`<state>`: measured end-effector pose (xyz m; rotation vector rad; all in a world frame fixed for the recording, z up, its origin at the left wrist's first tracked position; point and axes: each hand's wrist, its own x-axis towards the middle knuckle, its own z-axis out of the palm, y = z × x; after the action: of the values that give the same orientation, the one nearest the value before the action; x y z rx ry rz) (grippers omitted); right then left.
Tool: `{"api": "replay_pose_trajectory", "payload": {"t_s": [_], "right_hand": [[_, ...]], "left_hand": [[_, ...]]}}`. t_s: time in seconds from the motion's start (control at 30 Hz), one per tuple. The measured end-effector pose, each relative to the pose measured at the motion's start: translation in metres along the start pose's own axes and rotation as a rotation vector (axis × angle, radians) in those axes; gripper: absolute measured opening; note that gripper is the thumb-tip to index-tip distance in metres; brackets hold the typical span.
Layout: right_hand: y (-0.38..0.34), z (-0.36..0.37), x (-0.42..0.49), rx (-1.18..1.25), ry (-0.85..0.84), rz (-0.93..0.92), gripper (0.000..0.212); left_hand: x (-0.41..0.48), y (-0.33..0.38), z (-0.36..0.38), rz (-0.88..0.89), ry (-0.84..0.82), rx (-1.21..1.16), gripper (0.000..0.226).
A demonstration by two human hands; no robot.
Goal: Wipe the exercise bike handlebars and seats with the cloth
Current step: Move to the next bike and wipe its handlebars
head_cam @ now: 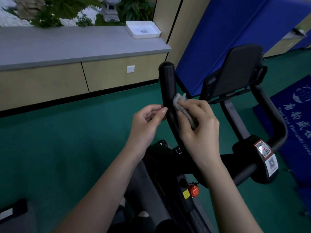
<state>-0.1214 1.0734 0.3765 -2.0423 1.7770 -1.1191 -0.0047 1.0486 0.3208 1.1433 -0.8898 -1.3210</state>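
Note:
The black left handlebar of the exercise bike rises in the middle of the head view. My right hand grips a folded grey cloth and presses it against the right side of this bar. My left hand is at the bar's left side, fingers loosely curled, thumb tip touching the bar, holding nothing. The right handlebar curves at the right, untouched. The seat is not in view.
A black tablet holder stands between the bars. A red knob sits low on the frame. A grey-topped cabinet with a white tray runs along the left. Blue mats lean at the right; green floor all around.

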Motion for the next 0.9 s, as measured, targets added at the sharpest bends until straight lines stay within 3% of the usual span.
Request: {"api": "replay_pose_trajectory", "payload": {"t_s": [0.3, 0.37, 0.43, 0.57, 0.67, 0.8, 0.9], "right_hand": [[0.002, -0.005, -0.009, -0.068, -0.062, -0.11, 0.022], [0.005, -0.01, -0.011, -0.077, -0.126, -0.148, 0.022], [0.01, -0.018, -0.019, -0.057, -0.141, -0.132, 0.022], [0.01, -0.017, -0.022, -0.019, -0.042, -0.023, 0.023], [0.004, -0.006, -0.012, -0.048, -0.035, -0.095, 0.023], [0.006, -0.009, -0.017, -0.067, -0.15, -0.251, 0.022], [0.01, -0.017, -0.027, -0.048, -0.127, -0.215, 0.022]], "left_hand": [[0.005, 0.004, -0.006, 0.095, -0.03, 0.165, 0.01], [0.01, 0.008, -0.012, 0.236, 0.021, 0.356, 0.019], [0.018, 0.015, -0.018, 0.502, 0.078, 0.614, 0.03], [0.035, 0.036, -0.023, 0.931, 0.112, 0.943, 0.027], [0.048, 0.049, -0.028, 1.084, 0.118, 1.023, 0.025], [0.057, 0.06, -0.016, 1.258, 0.01, 1.091, 0.026], [0.065, 0.061, -0.004, 1.348, -0.114, 1.18, 0.025]]}}
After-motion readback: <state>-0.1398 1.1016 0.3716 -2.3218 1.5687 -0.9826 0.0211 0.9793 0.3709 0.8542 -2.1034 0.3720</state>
